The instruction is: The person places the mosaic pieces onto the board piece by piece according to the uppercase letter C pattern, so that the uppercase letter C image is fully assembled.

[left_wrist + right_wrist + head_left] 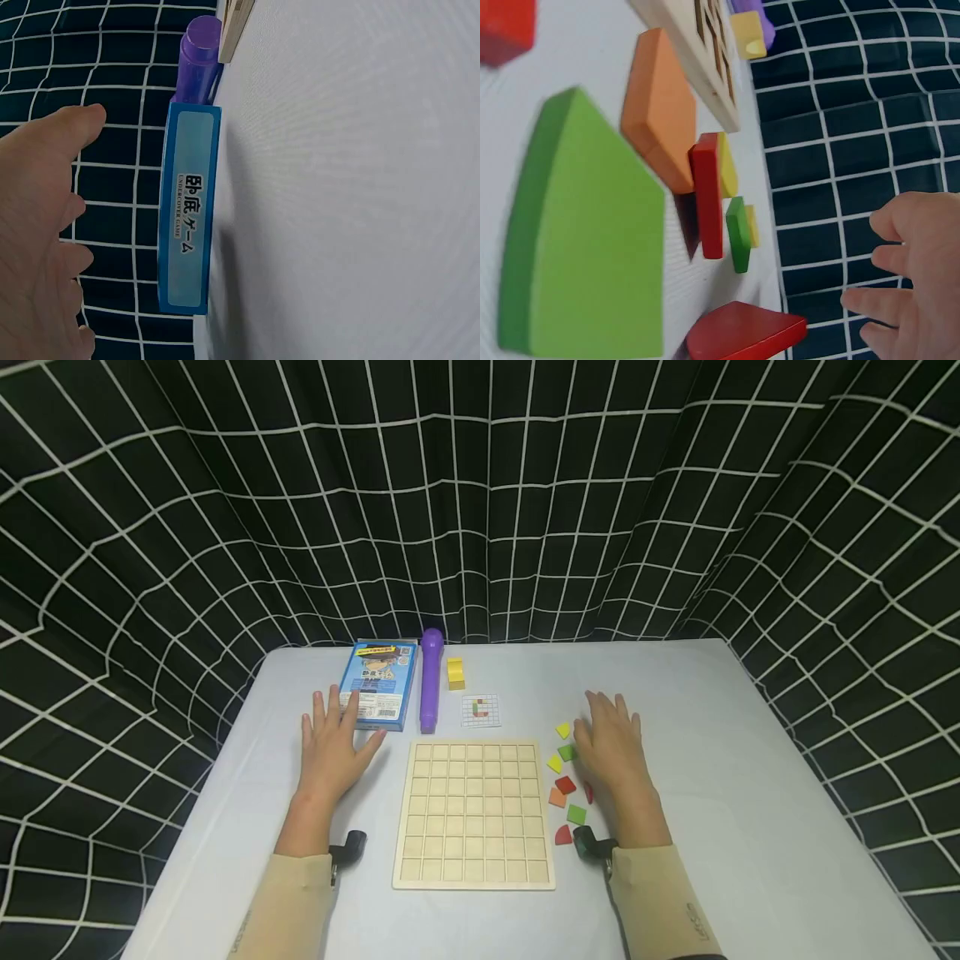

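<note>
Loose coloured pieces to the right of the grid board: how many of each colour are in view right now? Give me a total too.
Red pieces: 3
Green pieces: 2
Yellow pieces: 2
Orange piece: 1
Total: 8

Place: recording booth, laboratory-like. Black curtain (513, 447), white grid pattern, hangs beyond the far edge of the table (757, 827) and flanks its left and right edges. Tabletop is plain white. Wrist cameras (351, 848), two, sit toward the near edge.
</note>
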Demonstrator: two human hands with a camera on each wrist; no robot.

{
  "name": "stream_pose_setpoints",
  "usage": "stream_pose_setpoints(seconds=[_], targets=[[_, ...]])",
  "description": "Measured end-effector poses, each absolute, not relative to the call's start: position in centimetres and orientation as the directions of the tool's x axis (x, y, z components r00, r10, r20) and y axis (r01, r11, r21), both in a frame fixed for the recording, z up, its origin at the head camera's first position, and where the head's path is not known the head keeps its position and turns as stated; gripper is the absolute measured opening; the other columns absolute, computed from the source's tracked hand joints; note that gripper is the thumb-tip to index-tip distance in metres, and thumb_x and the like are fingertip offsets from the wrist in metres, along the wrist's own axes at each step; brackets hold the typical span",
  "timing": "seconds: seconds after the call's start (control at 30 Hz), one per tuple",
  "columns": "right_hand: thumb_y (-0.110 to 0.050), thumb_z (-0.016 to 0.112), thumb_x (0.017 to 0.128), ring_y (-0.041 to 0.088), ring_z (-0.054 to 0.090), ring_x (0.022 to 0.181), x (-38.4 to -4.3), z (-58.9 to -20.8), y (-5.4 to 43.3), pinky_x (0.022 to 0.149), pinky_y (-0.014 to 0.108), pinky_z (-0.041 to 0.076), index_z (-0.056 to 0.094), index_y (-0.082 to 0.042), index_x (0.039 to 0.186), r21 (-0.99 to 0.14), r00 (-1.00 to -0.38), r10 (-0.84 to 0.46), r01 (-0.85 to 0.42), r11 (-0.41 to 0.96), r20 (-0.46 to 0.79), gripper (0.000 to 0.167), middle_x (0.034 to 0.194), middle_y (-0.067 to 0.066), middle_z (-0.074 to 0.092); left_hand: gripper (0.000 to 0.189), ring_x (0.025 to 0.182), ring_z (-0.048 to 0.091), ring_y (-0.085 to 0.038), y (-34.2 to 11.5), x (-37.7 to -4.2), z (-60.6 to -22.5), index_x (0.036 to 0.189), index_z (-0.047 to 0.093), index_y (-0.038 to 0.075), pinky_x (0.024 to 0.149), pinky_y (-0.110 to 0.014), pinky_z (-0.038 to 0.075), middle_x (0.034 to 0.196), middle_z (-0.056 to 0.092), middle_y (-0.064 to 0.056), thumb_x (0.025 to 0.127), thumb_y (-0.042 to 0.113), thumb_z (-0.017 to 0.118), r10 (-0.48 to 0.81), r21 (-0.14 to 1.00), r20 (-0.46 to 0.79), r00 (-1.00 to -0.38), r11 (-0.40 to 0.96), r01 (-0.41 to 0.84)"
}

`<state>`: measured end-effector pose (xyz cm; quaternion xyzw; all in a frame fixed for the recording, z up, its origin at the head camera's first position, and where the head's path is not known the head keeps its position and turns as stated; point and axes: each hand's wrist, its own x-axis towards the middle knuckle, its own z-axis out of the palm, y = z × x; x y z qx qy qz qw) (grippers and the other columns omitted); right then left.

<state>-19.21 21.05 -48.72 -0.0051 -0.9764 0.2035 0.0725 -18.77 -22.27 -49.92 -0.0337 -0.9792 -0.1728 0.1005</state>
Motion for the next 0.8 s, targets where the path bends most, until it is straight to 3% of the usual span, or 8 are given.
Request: stream_pose_setpoints(seconds=[0.43, 0.6, 0.8], targets=[[-0.031, 0.051, 0.103, 0.044, 0.020, 0.151, -18.8, -47.8, 20.3, 0.118, 0.065, 0.013, 0.037, -0.004, 0.157, -0.445, -0.990, -0.017, -0.077, 0.892, 0.138, 0.062, 0.160, 0.021, 0.036, 0.083, 0.155, -0.005, -0.040, -21.8, -18.8, -49.9, 0.161, 0.033, 0.007, 0.118, -0.064, 0.009, 0.167, 0.015, -0.023, 0.097, 0.048, 0.065, 0.116, 0.449, 0.203, -0.972, 0.871, 0.198], [-0.031, 0.051, 0.104, 0.044, 0.022, 0.150, -18.9, -48.1, 19.9, 0.117, 0.065, 0.016, 0.036, -0.004, 0.158, -0.476, -0.993, -0.053, -0.099, 0.874, 0.108, 0.062, 0.160, 0.021, 0.035, 0.076, 0.153, 0.011, -0.045, -21.5, -18.8, -49.8, 0.158, 0.040, 0.009, 0.118, -0.063, 0.015, 0.162, 0.030, -0.022, 0.096, 0.041, 0.069, 0.163, 0.498, 0.230, -0.960, 0.828, 0.260], [-0.031, 0.059, 0.102, 0.040, 0.031, 0.148, -19.2, -48.4, 19.4, 0.117, 0.059, 0.023, 0.036, -0.005, 0.158, -0.511, -0.989, -0.100, -0.140, 0.848, 0.105, 0.066, 0.159, 0.020, 0.038, 0.073, 0.149, 0.027, -0.039, -21.2, -18.7, -49.8, 0.157, 0.043, 0.015, 0.117, -0.058, 0.024, 0.159, 0.037, -0.015, 0.095, 0.039, 0.072, 0.178, 0.555, 0.218, -0.959, 0.786, 0.272]])
